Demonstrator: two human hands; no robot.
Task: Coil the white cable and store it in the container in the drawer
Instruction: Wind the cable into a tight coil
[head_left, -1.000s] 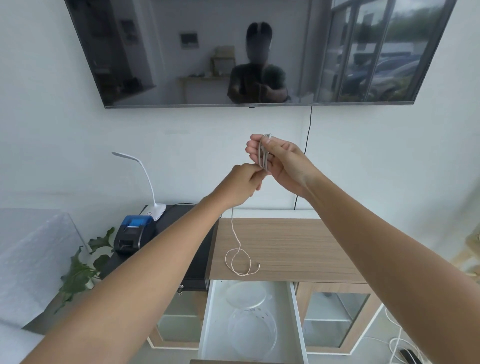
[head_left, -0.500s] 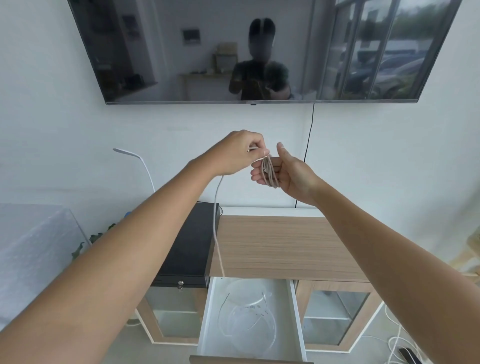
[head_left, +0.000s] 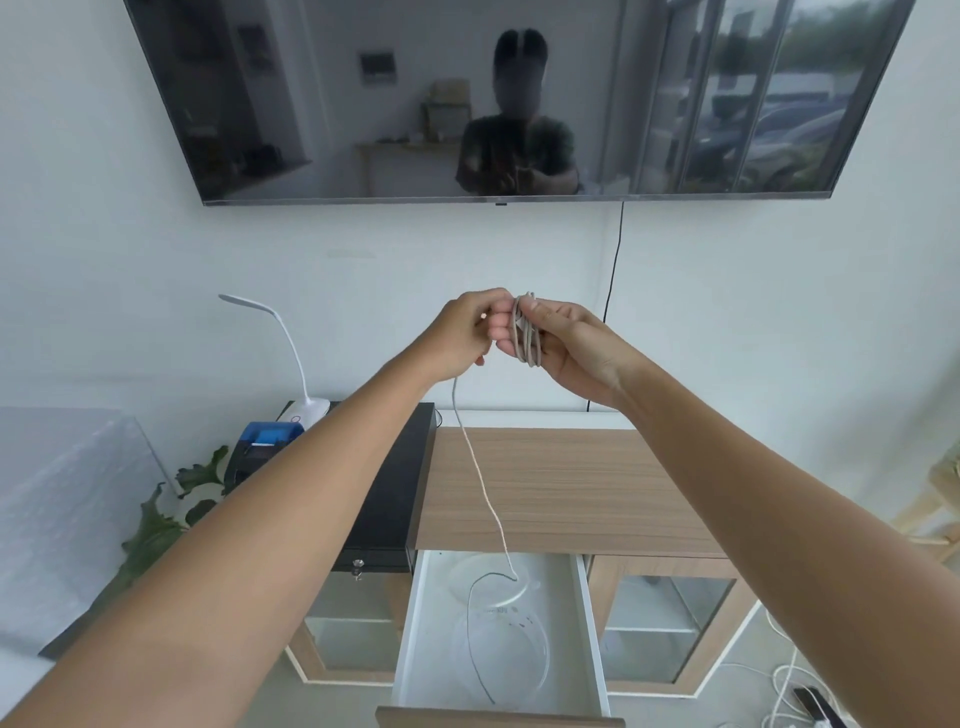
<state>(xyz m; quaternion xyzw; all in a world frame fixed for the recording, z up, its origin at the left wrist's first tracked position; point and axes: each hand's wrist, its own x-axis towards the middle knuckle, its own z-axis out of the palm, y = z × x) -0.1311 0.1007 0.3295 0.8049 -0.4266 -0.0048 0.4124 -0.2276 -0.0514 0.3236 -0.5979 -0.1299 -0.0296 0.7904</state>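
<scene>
Several loops of the white cable (head_left: 525, 335) are wound around the fingers of my right hand (head_left: 563, 345), held up in front of the wall. My left hand (head_left: 465, 332) pinches the free strand right beside the coil. From there the loose tail hangs down across the wooden cabinet top and ends inside the open white drawer (head_left: 415, 639). A clear round container (head_left: 501, 644) sits in the drawer, with its lid (head_left: 491, 582) lying behind it.
The wooden cabinet (head_left: 561, 493) stands below my hands. A black cash box (head_left: 400, 499), a blue printer (head_left: 270, 439), a white desk lamp (head_left: 291, 353) and a plant (head_left: 166, 514) are to the left. A wall TV (head_left: 519, 98) hangs above. Cables lie on the floor at the lower right.
My left hand has brought the strand over the coil again, adding a turn. The hanging tail is shorter, and its end now dangles in the drawer instead of lying on the cabinet top.
</scene>
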